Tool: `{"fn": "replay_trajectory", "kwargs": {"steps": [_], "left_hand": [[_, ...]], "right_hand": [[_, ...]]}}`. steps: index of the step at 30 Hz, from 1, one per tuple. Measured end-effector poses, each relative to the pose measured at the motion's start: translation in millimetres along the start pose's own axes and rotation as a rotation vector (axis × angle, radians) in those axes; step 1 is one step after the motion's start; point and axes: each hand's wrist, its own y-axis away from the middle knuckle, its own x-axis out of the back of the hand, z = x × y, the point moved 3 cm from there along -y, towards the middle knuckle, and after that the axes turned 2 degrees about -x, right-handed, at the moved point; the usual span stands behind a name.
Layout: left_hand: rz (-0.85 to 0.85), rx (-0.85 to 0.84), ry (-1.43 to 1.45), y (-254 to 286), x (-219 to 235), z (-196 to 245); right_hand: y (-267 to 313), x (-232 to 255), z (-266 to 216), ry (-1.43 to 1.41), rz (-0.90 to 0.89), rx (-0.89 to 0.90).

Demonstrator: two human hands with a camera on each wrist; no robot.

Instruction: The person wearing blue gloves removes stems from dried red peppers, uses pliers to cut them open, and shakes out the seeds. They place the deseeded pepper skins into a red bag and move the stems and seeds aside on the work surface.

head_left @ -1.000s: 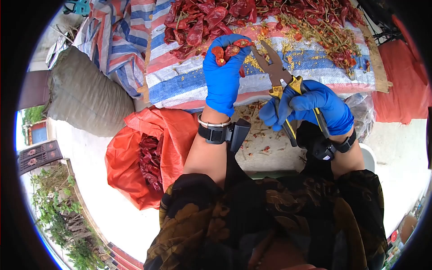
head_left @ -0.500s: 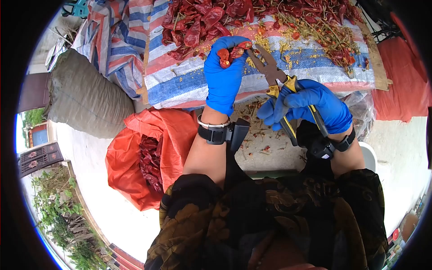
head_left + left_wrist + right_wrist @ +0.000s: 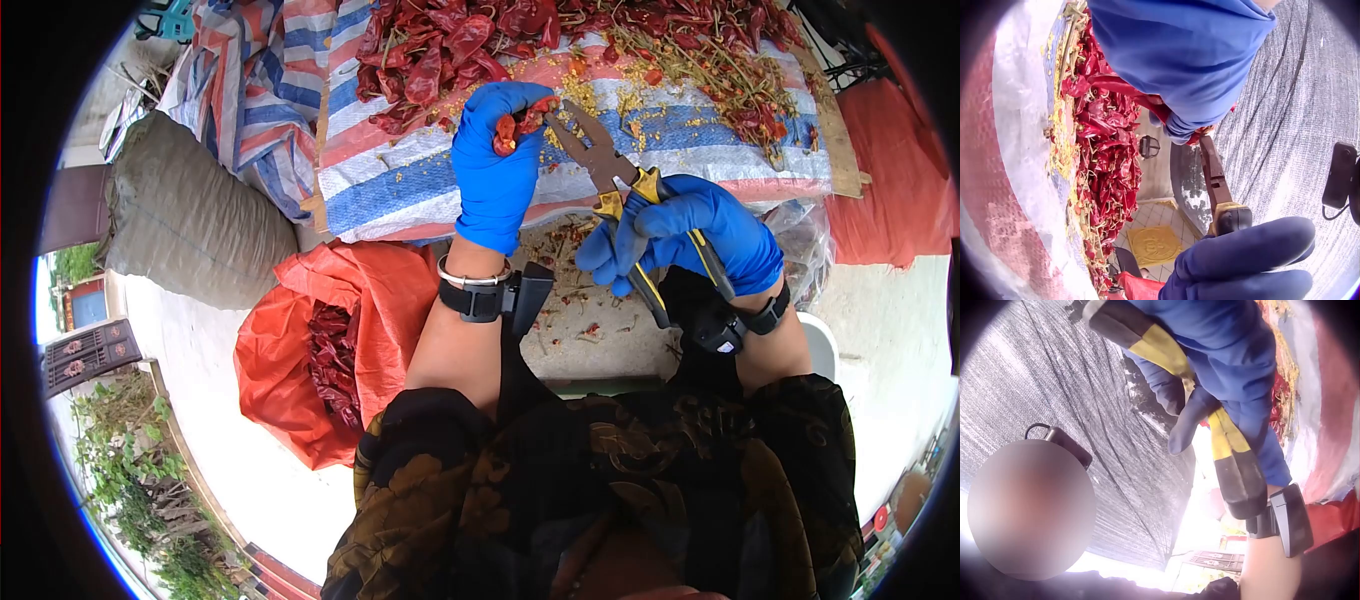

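Note:
In the head view my blue-gloved left hand (image 3: 490,185) grips dried red chilies (image 3: 506,132), with their ends showing at the curled fingers and thumb. My right hand (image 3: 705,235), also gloved in blue, holds pliers (image 3: 605,165) by their yellow and black handles. The rusty plier jaws stand slightly apart, tips right at the chili end beside the left thumb. From the left wrist, a long red chili (image 3: 1125,87) shows under the glove, and the pliers (image 3: 1213,172) reach up to the fingertips. The right wrist view shows both plier handles (image 3: 1238,481) spread.
A heap of dried chilies (image 3: 470,45) lies on a striped sheet (image 3: 400,190), with cut stems (image 3: 725,90) and yellow seeds (image 3: 640,115) scattered nearby. An open red sack (image 3: 270,360) of chilies stands at lower left, below a full grey sack (image 3: 190,215). Red cloth (image 3: 890,180) hangs at right.
The pliers have shifted slightly left, bringing their tips to the chili end. The left hand keeps its hold on the chilies and has barely moved.

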Motion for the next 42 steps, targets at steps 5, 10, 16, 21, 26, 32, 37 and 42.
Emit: {"fn": "replay_trajectory", "kwargs": {"steps": [5,10,16,21,26,32,37,42], "left_hand": [[-0.021,-0.064,0.0,-2,2,6],[-0.058,-0.109,-0.006,-3,3,8],[0.01,-0.175,-0.008,-1,0,5],[-0.061,-0.093,-0.217,-2,3,4],[-0.089,-0.112,-0.301,-5,7,8],[-0.109,-0.122,-0.235,-4,10,-2],[0.41,0.484,0.229,-19,55,-12],[0.32,0.384,0.331,-10,33,-18]], "right_hand": [[-1,5,4,-0.135,-0.061,-0.013],[2,2,5,-0.146,-0.004,-0.053],[0,2,7,-0.125,0.078,0.037],[0,2,8,-0.104,0.068,0.02],[6,-3,5,-0.247,0.038,-0.044],[12,-1,1,-0.12,0.153,-0.006],[60,7,-41,0.223,0.327,0.447],[54,49,-51,-0.036,0.635,0.569]]}}
